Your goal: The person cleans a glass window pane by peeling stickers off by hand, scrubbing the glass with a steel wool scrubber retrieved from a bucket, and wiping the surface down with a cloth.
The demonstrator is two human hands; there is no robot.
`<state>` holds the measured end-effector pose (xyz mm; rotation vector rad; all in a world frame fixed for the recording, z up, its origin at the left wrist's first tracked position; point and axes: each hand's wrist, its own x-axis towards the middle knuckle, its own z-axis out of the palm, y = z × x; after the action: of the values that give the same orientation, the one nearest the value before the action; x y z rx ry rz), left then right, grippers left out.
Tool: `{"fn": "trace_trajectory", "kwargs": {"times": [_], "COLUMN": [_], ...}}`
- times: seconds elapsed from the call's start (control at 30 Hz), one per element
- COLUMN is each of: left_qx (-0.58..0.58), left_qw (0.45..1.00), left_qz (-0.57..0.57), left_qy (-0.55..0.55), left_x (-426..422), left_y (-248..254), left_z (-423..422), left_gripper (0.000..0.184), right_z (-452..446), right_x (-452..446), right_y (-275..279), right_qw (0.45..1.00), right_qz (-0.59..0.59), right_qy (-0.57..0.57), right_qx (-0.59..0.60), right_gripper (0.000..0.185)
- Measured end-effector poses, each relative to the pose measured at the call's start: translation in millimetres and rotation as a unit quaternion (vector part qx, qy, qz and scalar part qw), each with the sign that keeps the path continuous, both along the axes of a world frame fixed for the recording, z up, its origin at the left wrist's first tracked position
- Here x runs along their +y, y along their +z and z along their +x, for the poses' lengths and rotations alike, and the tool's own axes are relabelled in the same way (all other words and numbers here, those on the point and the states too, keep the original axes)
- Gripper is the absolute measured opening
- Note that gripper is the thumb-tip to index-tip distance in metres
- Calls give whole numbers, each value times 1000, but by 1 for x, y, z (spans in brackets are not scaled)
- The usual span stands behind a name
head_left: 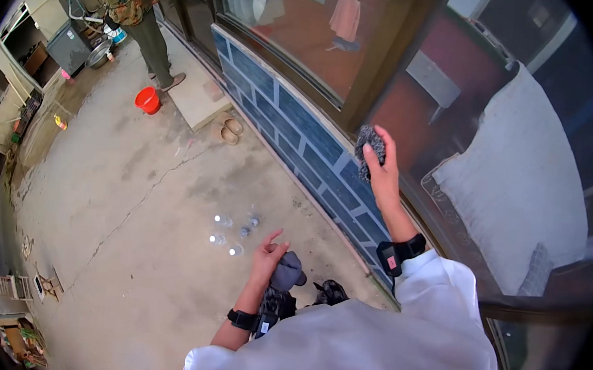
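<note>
The right hand (384,170) is raised and grasps a dark speckled pad (367,150), thumb on one side and fingers curled around the other. The pad is in front of the window, by the brown frame (385,59) and the top of the blue brick-patterned wall (275,105) — whether it touches the glass, I cannot tell. The left hand (268,256) hangs low, index finger stretched out, with a grey bundle (289,272) right against the palm side; I cannot tell whether the fingers grip it. Both wrists wear black straps.

Just beyond the left hand, a loose cluster of clear bottles (217,239) sits on the concrete ground (143,242). Farther along the wall are a pair of tan slippers (229,135), beside a pale step (194,109), and a red bucket (147,101). Another person (151,31) stands near that bucket, one arm out toward the windows. Behind the glass, a large white sheet (523,176) shows on the right — with a pink cloth (345,13) hanging farther left.
</note>
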<state>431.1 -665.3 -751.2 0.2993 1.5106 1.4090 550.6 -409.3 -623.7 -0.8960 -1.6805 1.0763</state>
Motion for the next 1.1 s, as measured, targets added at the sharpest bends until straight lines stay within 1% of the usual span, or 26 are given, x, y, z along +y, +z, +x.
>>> {"fn": "trace_trajectory", "kwargs": {"times": [0.03,0.07,0.1,0.17,0.23,0.3,0.37,0.4,0.43,0.47,0.5,0.57,0.63,0.7,0.77,0.8,0.83,0.9,0.93,0.97,1.03,1.07,1.1], "left_qx": [14,12,9,2,-9,-16,-25,-19,-14,-2,22,-10,-6,-11,14,10,12,-16,-42,-42,-22,-20,-21], "left_qw": [1000,1000,999,998,997,995,996,995,996,996,996,992,988,983,982,973,970,950,939,937,906,895,894], "left_qz": [2,11,22,46,55,90,81,96,85,85,82,120,154,179,190,230,243,298,323,332,400,423,429], "left_qy": [20,20,34,41,48,48,19,17,1,-7,-3,-27,-32,-35,1,28,25,93,107,103,136,141,128], "left_x": [5,14,22,51,84,123,161,178,190,218,240,278,326,359,394,409,423,446,457,467,488,498,509], "left_y": [4,1,-5,-6,6,3,-8,-10,-8,-4,4,16,33,49,76,89,106,142,156,168,193,202,210], "left_z": [-32,-61,-86,-118,-143,-160,-173,-178,-186,-201,-209,-226,-237,-240,-250,-255,-262,-276,-282,-291,-312,-324,-339], "left_gripper": [46,46,43,41,38,37,36,36,36,36,35,34,33,33,26,21,21,21,18,18,20,17,17], "right_z": [-19,-42,-64,-111,-153,-193,-227,-244,-258,-278,-295,-326,-353,-369,-379,-381,-384,-401,-384,-368,-375,-384,-397], "right_x": [41,61,91,147,191,233,265,274,288,306,321,329,337,350,351,347,349,382,355,331,340,351,353], "right_y": [33,88,130,195,245,280,312,332,345,366,382,389,367,351,385,419,453,536,562,584,603,603,590], "right_qw": [995,954,892,780,692,664,575,558,550,553,562,464,458,396,377,398,413,599,540,476,420,430,420], "right_qz": [101,289,433,588,677,703,775,783,789,780,762,797,763,766,773,772,767,654,695,732,762,753,756], "right_qy": [-4,-59,-101,-172,-194,-200,-182,-165,-175,-156,-137,-178,-54,33,25,-55,-134,-129,-193,-255,-325,-316,-278], "right_qx": [3,-52,-84,-126,-158,-157,-187,-220,-211,-248,-291,-343,-452,-505,-510,-493,-472,-445,-433,-416,-370,-385,-418], "right_gripper": [43,42,45,39,39,42,42,41,41,40,42,37,37,37,35,36,37,38,38,38,38,38,38]}}
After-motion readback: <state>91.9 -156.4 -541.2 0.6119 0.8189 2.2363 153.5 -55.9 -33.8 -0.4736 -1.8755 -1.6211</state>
